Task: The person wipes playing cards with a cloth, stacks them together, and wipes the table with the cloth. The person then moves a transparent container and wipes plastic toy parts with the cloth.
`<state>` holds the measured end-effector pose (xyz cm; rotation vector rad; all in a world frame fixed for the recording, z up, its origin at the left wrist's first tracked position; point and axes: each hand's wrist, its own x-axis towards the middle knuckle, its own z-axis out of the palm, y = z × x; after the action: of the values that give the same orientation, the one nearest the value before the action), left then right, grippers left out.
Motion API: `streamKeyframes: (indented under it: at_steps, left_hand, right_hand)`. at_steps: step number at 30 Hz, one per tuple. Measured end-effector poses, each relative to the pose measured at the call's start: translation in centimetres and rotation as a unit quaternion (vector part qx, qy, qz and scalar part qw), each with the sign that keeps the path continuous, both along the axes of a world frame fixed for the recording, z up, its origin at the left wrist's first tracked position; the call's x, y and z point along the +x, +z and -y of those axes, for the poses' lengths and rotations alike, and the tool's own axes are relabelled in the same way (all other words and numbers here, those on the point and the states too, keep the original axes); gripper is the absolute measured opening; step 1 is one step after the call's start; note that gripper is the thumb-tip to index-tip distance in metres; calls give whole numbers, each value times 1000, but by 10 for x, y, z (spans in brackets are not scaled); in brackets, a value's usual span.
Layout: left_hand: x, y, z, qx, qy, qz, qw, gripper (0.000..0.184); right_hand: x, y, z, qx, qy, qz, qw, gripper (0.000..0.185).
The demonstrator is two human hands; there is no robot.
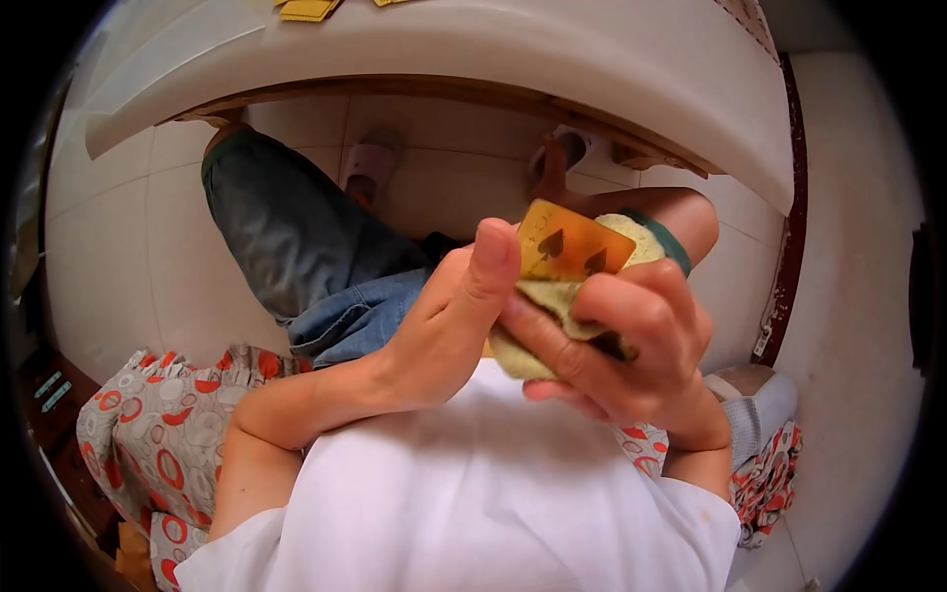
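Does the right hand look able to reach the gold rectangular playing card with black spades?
Likely yes: the right hand is beside the gold card, though the pale yellow cloth it holds lies partly between.

Pale table [473, 49], apparently gold cards [308, 10] on top

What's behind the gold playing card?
Yellowish cloth shows past the right and lower edges of the gold playing card; the right hand grips the cloth. Whatever sits directly behind the card is covered; can't tell.
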<state>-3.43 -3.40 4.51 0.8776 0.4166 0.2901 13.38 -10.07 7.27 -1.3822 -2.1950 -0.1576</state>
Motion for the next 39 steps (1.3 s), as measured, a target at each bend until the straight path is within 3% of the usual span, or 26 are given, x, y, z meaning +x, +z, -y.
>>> streamKeyframes:
  at_steps: [5, 10, 13, 15, 17, 18, 21, 26, 29, 34, 39]
  left_hand:
    - [1, -1, 3, 85, -21, -43, 995, 96]
    - [8, -2, 6, 5, 133, 83, 988, 68]
    - [2, -11, -1, 77, 43, 93, 992, 52]
    - [5, -2, 0, 84, 65, 66, 992, 34]
    - [9, -6, 7, 93, 139, 85, 982, 31]
    - [9, -6, 8, 66, 158, 89, 981, 30]
    - [6, -8, -2, 150, 111, 50, 981, 29]
    - [12, -16, -5, 239, 195, 27, 951, 10]
    - [9, -20, -11, 337, 182, -4, 924, 10]
    - [13, -15, -9, 263, 180, -15, 948, 7]
    - [16, -10, -7, 248, 194, -5, 949, 18]
  right_hand:
    - [6, 3, -3, -55, -71, -7, 996, 50]
    - [-3, -2, 2, -47, -7, -51, 998, 58]
    - [4, -7, -3, -70, -24, -107, 992, 38]
    - [6, -8, -5, -99, -31, -195, 975, 40]
    - [6, -6, -7, -124, -34, -285, 950, 53]
    - [8, -3, -6, -154, -32, -348, 924, 51]
    - [6, -3, -7, -177, -32, -398, 900, 44]
    - [5, -8, 0, -204, -26, -433, 878, 32]
    - [0, -11, -1, -189, -44, -451, 871, 22]
    - [-1, -10, -2, -204, -77, -398, 891, 5]
    - [5, -10, -1, -286, -50, -415, 862, 13]
